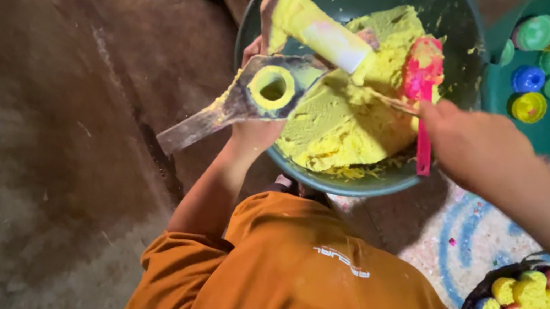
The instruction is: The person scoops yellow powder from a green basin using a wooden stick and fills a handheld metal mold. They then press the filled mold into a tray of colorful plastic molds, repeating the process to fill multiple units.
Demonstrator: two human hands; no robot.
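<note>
Yellow paste (336, 124) in the green bowl (371, 186): we pack it level into the mould (271, 88), left hand (257, 130) gripping, right hand (467, 142) clenching the scraper (376, 97).

Blade (223, 115): dull grey metal, showing smeared at centre.
Bowl (445, 13): smooth dark-green plastic.
Paste (336, 124): yellow, crumbly, looking matt.
Spatula (425, 104): glossy pink plastic.

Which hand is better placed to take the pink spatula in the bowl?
The right hand: its fingers are beside the pink spatula handle in the green bowl, while the left hand grips the metal mould.
</note>
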